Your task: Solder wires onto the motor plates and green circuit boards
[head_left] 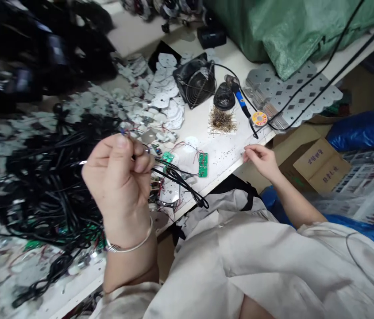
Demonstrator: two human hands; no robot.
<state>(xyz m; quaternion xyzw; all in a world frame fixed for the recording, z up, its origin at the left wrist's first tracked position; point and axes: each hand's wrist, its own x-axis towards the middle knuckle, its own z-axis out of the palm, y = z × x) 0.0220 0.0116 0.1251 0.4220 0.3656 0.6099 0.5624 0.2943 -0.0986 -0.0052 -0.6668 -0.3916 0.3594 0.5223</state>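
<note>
My left hand [120,177] is raised over the bench, its fingers closed on a black cable [176,177]. The cable's bundled length hangs to the right, out past the bench's front edge. Beside that cable lies a green circuit board [203,165] with thin red wires, and a second circuit board [167,157] shows partly behind the cable. My right hand [260,158] is at the bench edge with thumb and fingers pinched together; whatever is between them is too small to make out. A soldering iron [240,99] with a blue handle and a solder spool [259,118] are just above it.
A tangled heap of black cables [57,177] and many white plastic parts [107,106] cover the left. A square fan [195,82] stands behind a debris-covered pad [221,120]. A green sack [293,35] fills the back right. Cardboard boxes [319,164] stand below the bench.
</note>
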